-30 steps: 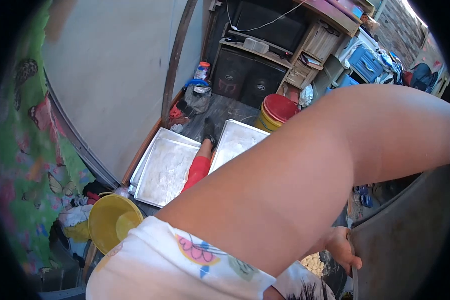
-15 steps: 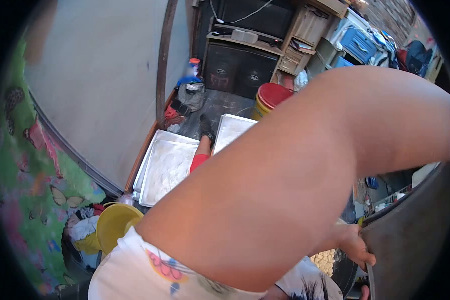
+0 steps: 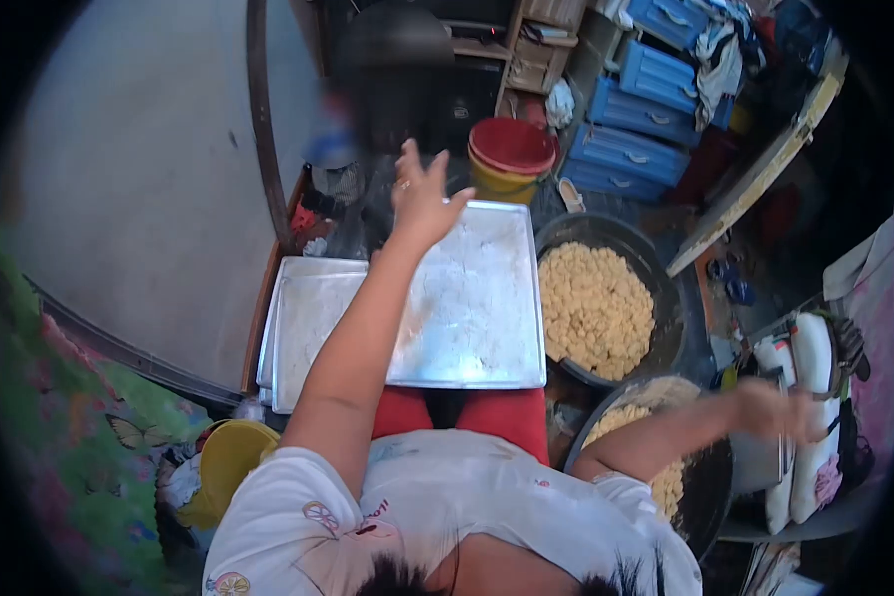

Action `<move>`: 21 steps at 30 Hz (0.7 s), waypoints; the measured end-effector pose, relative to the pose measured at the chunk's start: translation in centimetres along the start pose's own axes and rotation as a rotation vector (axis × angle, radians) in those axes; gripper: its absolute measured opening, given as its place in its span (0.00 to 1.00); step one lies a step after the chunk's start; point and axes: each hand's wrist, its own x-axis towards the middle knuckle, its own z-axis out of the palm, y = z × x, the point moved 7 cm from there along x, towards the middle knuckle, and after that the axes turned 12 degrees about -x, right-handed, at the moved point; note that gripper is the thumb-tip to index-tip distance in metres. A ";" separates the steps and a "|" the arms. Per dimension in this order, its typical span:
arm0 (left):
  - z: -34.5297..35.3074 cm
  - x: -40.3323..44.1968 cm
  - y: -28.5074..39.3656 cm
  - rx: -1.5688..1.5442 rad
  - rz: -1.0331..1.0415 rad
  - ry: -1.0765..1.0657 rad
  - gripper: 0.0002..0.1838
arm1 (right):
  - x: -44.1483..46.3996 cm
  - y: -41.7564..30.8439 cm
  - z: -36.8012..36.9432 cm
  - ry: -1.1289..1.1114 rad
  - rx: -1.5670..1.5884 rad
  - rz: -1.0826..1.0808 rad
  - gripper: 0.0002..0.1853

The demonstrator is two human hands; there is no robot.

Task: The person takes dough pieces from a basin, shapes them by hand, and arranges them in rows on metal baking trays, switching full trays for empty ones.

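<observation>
While L hand (image 3: 427,211) is spread wide nr tray (image 3: 477,298), R hand (image 3: 773,410) blurred, can't tell its grip.

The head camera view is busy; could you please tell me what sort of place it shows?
Probably a home living space doubling as a food workspace: blue plastic drawers with cloth draped over them, plus a metal baking tray and a black tub of pale lumps, perhaps dough.

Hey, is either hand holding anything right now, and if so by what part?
The left hand holds nothing: its fingers are spread. The right hand is blurred, so I can't tell whether it holds anything.
</observation>
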 end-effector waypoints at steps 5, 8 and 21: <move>5.7 -9.8 -12.3 0.058 -0.436 -0.202 0.40 | -13.3 -24.3 -4.9 -1.643 1.332 0.204 0.35; 8.3 -12.8 -13.5 0.220 -0.417 -0.264 0.40 | -20.7 -31.5 -13.1 -1.467 1.447 -0.264 0.42; 11.8 -17.1 -13.1 0.343 -0.236 -0.428 0.43 | -32.0 -33.4 -23.4 -1.534 1.126 -0.921 0.41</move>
